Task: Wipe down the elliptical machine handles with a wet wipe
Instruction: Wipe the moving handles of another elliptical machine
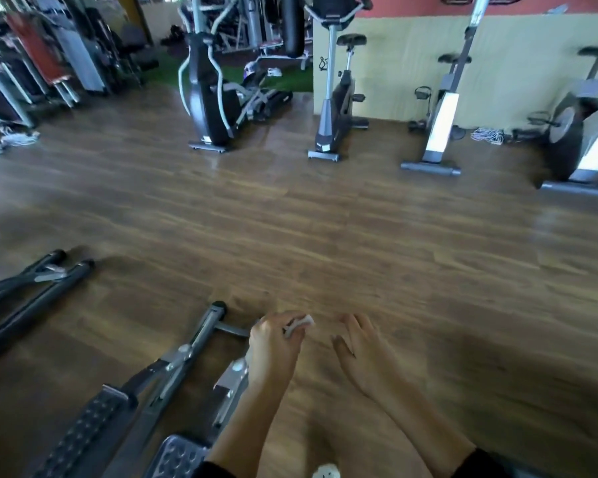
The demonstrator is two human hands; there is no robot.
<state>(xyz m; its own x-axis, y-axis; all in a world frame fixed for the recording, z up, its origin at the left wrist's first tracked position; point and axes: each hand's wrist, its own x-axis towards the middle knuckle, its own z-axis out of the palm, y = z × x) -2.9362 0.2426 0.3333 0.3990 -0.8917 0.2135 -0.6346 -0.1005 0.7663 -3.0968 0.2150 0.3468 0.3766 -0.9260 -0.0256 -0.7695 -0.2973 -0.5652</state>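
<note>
Nearest the camera, two bare forearms reach forward over the wooden floor (325, 236). Between the fingers of the left hand (273, 343) sits a small bunched wet wipe (302, 322), pinched tight against the palm so only a pale corner shows past the knuckles, a grip that probably keeps it from slipping while the person walks. Just right of those fingers, the right hand (359, 350) hangs empty, its fingers loosely apart and curled downward, touching nothing. Below and left of the left-hand fingers lie the foot pedals (90, 432) and metal rails (187, 353) of a machine close to the person; its handles are out of view, so I cannot tell whether they have been wiped. Well beyond the fingertips, across open floor, an elliptical machine (208, 94) stands upright with its curved handles (201, 15) rising at the top of the view, with exercise bikes (335, 98) lined along the cream wall to its right. Judging by the wipe held ready and no handle within reach, the wiping contact is not being made now.
</note>
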